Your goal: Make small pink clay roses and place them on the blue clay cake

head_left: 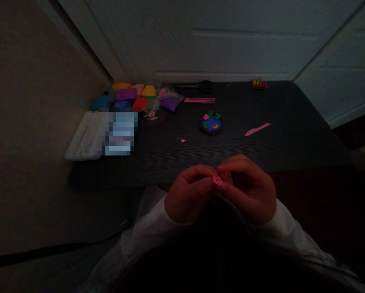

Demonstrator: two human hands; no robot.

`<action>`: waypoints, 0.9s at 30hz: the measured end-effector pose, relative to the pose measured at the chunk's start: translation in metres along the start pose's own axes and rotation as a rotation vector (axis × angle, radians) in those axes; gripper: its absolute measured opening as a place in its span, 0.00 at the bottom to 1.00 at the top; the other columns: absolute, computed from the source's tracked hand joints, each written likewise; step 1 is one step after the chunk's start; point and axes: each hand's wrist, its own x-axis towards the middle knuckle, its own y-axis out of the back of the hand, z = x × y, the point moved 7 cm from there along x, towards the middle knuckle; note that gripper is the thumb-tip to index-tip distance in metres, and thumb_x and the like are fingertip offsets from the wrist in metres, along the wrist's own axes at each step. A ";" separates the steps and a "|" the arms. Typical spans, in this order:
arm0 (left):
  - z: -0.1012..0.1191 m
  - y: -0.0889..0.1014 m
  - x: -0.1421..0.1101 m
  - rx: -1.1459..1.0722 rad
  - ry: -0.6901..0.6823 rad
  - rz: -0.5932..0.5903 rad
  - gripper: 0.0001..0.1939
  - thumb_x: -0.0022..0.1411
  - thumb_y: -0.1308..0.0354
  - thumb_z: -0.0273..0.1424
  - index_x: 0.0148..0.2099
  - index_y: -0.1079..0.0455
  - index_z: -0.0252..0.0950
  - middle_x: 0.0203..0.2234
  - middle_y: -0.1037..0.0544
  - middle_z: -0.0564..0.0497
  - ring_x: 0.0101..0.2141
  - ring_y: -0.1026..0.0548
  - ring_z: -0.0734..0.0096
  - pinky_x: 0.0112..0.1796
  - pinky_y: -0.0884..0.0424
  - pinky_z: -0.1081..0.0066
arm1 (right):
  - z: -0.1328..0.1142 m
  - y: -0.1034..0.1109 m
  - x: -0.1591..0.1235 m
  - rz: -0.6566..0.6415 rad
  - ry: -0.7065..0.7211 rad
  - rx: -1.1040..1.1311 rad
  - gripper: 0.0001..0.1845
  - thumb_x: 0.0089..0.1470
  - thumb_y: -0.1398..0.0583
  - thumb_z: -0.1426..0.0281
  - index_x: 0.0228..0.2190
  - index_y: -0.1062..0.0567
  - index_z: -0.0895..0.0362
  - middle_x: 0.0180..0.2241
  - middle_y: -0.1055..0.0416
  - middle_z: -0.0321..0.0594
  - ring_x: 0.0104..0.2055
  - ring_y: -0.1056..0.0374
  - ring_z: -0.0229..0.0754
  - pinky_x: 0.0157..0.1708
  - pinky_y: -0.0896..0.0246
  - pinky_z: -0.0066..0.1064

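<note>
Both my hands meet just in front of the dark table's near edge (200, 177), pinching a small pink clay piece (217, 180) between the fingertips. My left hand (190, 193) is curled with thumb and fingers closed on the piece. My right hand (249, 189) is curled the same way and presses the piece from the right. Further back on the table sits a round blue clay disc (212, 123) with pink, green and yellow bits on top. A tiny pink crumb (183, 141) lies to its left.
A pink plastic clay knife (257, 129) lies right of the disc; more pink tools (200, 100) lie behind. Bags of coloured clay (140, 97) are heaped at the back left beside a white tray (85, 138). Black scissors (197, 86) and a small coloured clay model (260, 84) rest by the wall.
</note>
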 end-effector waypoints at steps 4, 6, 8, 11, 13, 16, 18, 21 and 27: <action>-0.005 0.001 0.000 -0.026 0.062 0.020 0.02 0.43 0.41 0.26 0.24 0.32 0.36 0.23 0.29 0.54 0.27 0.31 0.76 0.30 0.35 0.73 | -0.002 0.001 0.001 -0.025 0.008 -0.020 0.12 0.41 0.40 0.75 0.32 0.30 0.54 0.27 0.35 0.36 0.31 0.37 0.37 0.31 0.41 0.32; -0.005 0.000 0.000 -0.029 0.062 0.017 0.02 0.44 0.41 0.26 0.25 0.32 0.36 0.23 0.29 0.54 0.27 0.31 0.76 0.31 0.35 0.73 | -0.002 0.001 0.001 -0.037 -0.001 -0.027 0.12 0.41 0.40 0.75 0.32 0.30 0.54 0.27 0.35 0.36 0.31 0.37 0.37 0.31 0.41 0.32; -0.003 -0.001 0.000 -0.016 0.037 -0.001 0.01 0.45 0.42 0.26 0.24 0.32 0.36 0.22 0.30 0.55 0.27 0.32 0.77 0.30 0.35 0.74 | -0.002 0.001 0.001 -0.050 -0.005 -0.025 0.11 0.41 0.40 0.74 0.31 0.30 0.54 0.27 0.35 0.36 0.30 0.37 0.37 0.30 0.41 0.32; 0.002 -0.002 0.000 0.027 -0.021 -0.047 0.02 0.45 0.43 0.26 0.25 0.31 0.37 0.22 0.30 0.55 0.27 0.32 0.77 0.30 0.36 0.74 | -0.003 0.001 0.002 -0.052 0.001 -0.016 0.10 0.41 0.40 0.73 0.31 0.30 0.54 0.27 0.35 0.36 0.31 0.37 0.37 0.31 0.41 0.32; 0.005 -0.003 -0.001 0.066 -0.062 -0.070 0.03 0.46 0.43 0.25 0.25 0.30 0.38 0.22 0.31 0.55 0.27 0.32 0.76 0.30 0.36 0.73 | -0.004 0.001 0.002 -0.059 0.009 -0.017 0.10 0.41 0.39 0.74 0.30 0.30 0.54 0.26 0.35 0.35 0.31 0.37 0.37 0.31 0.41 0.32; 0.010 -0.003 -0.002 0.139 -0.101 -0.096 0.04 0.46 0.44 0.25 0.26 0.29 0.38 0.23 0.31 0.54 0.27 0.33 0.75 0.31 0.37 0.71 | -0.006 0.001 0.003 -0.066 0.018 -0.019 0.10 0.40 0.39 0.74 0.30 0.30 0.54 0.26 0.35 0.35 0.30 0.37 0.37 0.30 0.41 0.32; 0.011 -0.004 -0.003 0.186 -0.112 -0.116 0.04 0.46 0.43 0.26 0.27 0.29 0.39 0.23 0.31 0.53 0.28 0.33 0.74 0.33 0.37 0.69 | -0.007 0.001 0.003 -0.059 0.026 -0.016 0.10 0.40 0.39 0.74 0.30 0.30 0.54 0.26 0.35 0.35 0.30 0.37 0.37 0.30 0.40 0.32; 0.013 -0.005 -0.004 0.248 -0.137 -0.160 0.05 0.46 0.43 0.27 0.29 0.29 0.40 0.24 0.31 0.53 0.29 0.33 0.73 0.34 0.37 0.69 | -0.009 0.000 0.003 -0.052 0.035 -0.006 0.10 0.40 0.39 0.74 0.30 0.30 0.53 0.25 0.34 0.35 0.30 0.37 0.37 0.30 0.40 0.32; 0.016 -0.007 -0.007 0.301 -0.189 -0.245 0.06 0.47 0.43 0.26 0.31 0.29 0.38 0.26 0.31 0.53 0.31 0.33 0.73 0.34 0.38 0.70 | -0.011 0.001 0.002 -0.094 0.063 0.018 0.12 0.39 0.38 0.77 0.30 0.30 0.55 0.26 0.34 0.35 0.30 0.37 0.37 0.31 0.41 0.32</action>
